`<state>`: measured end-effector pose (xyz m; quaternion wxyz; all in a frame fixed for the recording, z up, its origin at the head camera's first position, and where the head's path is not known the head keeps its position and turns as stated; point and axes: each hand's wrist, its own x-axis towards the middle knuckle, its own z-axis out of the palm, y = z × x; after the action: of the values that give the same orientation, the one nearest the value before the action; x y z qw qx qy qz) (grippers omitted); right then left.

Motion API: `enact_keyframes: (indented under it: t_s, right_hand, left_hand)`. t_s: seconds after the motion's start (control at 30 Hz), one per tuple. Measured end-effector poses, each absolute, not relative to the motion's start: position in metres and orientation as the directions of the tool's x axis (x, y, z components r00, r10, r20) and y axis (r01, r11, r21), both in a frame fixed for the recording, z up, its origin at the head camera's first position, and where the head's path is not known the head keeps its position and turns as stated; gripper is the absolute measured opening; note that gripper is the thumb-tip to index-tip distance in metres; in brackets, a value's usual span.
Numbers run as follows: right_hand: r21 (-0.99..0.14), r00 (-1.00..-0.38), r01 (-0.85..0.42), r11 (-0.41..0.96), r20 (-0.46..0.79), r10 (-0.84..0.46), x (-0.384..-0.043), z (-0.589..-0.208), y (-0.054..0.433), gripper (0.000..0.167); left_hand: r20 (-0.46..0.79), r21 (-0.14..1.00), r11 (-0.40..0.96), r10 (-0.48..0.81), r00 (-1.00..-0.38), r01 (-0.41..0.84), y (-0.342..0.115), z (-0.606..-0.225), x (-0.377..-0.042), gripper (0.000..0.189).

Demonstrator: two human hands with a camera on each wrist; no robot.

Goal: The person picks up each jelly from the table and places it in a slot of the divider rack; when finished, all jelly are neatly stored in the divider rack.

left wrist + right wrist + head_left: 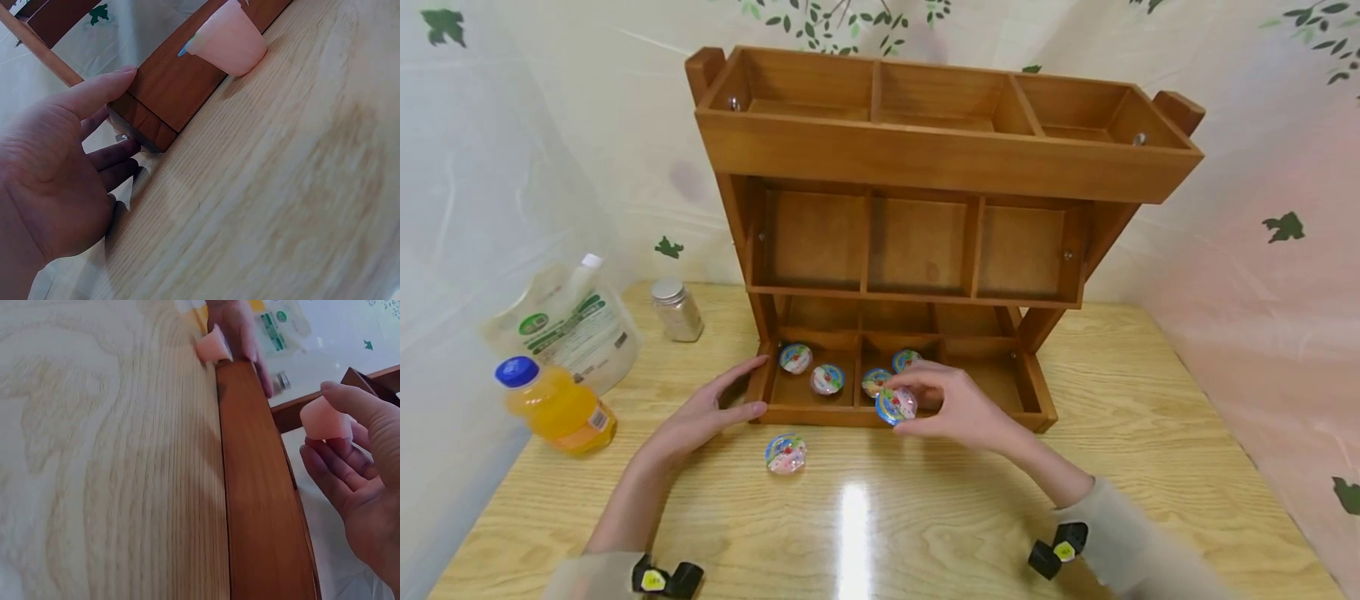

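Pale sleeve point(1138, 542) closest to us, lower right, and look at the right hand point(958, 408) near centre: thumb and fingers pinching a small lidded cup point(897, 406), held over the front of the middle compartment point(883, 344) in the bottom tray point(820, 414)! The left hand point(711, 412), left of centre, rests thumb and fingers apart against the tray's left end. Two cups point(795, 358) sit in the left compartment point(790, 392), and a loose cup point(786, 455) on the tabletop point(955, 517), lower left of centre. Mid-placement, I'd judge: next calls for a gentle lowering past the neighbours point(876, 382), then release.
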<state>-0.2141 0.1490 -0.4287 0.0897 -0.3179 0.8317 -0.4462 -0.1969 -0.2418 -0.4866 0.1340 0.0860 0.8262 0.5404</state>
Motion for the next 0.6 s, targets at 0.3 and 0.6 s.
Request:
enact_keyframes:
  t_s: [0.3,0.6]
  right_hand:
    - [-0.812,-0.868,-0.407,0.418,0.201,-0.454,-0.237,-0.436,0.175,0.046]
    - [-0.796,-0.936,-0.344,0.497,0.247,-0.252,-0.255,-0.448,0.200,0.046]
  left_hand:
    - [-0.131,0.921,0.390,0.289,-0.948,-0.008,-0.243,-0.486,-0.197,0.071]
    - [-0.136,0.918,0.397,0.287,-0.948,-0.011,-0.243,-0.486,-0.197,0.071]
